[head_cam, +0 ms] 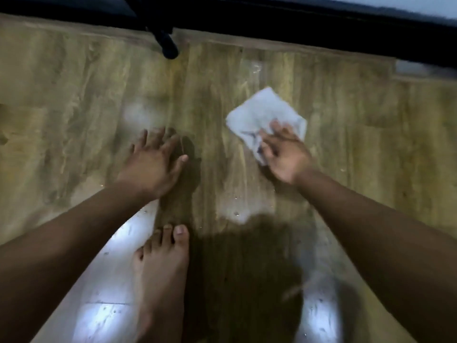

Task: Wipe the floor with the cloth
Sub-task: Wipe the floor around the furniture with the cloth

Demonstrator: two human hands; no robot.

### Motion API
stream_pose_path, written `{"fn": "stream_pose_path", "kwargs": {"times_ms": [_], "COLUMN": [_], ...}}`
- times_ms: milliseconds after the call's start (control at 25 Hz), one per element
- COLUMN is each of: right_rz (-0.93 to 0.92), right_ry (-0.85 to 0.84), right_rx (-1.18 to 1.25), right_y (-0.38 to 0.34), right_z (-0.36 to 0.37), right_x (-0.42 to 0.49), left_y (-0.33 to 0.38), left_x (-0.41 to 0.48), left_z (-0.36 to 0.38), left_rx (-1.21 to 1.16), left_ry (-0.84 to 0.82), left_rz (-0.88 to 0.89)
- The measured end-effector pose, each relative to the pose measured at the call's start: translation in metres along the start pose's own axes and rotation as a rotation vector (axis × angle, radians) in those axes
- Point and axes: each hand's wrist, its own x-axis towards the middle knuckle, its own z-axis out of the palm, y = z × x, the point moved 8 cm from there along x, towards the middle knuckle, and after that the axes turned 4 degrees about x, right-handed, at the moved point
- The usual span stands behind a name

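Cloth [259, 112], white and crumpled, is lying on the wooden floor [74, 100], spreading out ahead of my right hand [284, 154] and running under its fingers.

My left hand [153, 164] is reaching forward palm down, with its fingers straight and fanned apart and holding nothing. I cannot tell whether it is touching the boards or hovering just above them. A dark shadow [188, 169] is falling on the floor just to the right of this hand, under its thumb.

My bare foot [160, 268] is standing flat behind the left hand, close to my body, with its toes pointing forward. Pale patches of glare [111, 243] are showing on the boards beside it, under my left forearm.

Well ahead of the left hand, a dark leg [168, 49] is coming down onto the floor from a dark rail [296, 33] that is running across the far edge of the view.

My right hand is gripping the cloth at its near edge, with its fingers bent down onto the fabric and bunching it against the floor. Most of the cloth is showing beyond the fingertips, and one fold is trailing down to the left of the thumb. The two hands are working well apart, with bare boards between them.
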Motion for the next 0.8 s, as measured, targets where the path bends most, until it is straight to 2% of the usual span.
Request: {"fn": "stream_pose_path", "kwargs": {"times_ms": [120, 200, 320, 360, 440, 560, 640, 720, 800], "right_rz": [0.330, 0.596, 0.864, 0.854, 0.682, 0.230, -0.050, -0.151, -0.074], "right_ry": [0.135, 0.217, 0.326, 0.332, 0.275, 0.170, 0.007, -0.077, -0.028], "right_rx": [0.042, 0.042, 0.110, 0.115, 0.119, 0.064, 0.099, 0.098, 0.049], "right_y": [0.150, 0.225, 0.249, 0.229, 0.161, -0.010, -0.097, -0.086, -0.016], "right_z": [-0.055, -0.082, -0.086, -0.081, -0.060, -0.001, 0.031, 0.027, 0.003], "right_x": [-0.057, -0.102, -0.116, -0.101, -0.058, -0.018, -0.020, -0.018, -0.021], "left_y": [0.030, 0.046, 0.049, 0.047, 0.045, 0.042, 0.048, 0.056, 0.050], "left_x": [0.017, 0.023, 0.028, 0.029, 0.030, 0.027, 0.025, 0.027, 0.027], "left_z": [0.002, 0.011, 0.018, 0.017, 0.018, 0.020, 0.022, 0.021, 0.018], "left_rx": [0.056, 0.110, 0.155, 0.139, 0.117, 0.155, 0.233, 0.278, 0.216], "left_ry": [-0.074, -0.117, -0.151, -0.153, -0.155, -0.125, -0.086, -0.045, -0.035], "left_rz": [0.093, 0.130, 0.121, 0.113, 0.111, 0.128, 0.228, 0.326, 0.272]}}
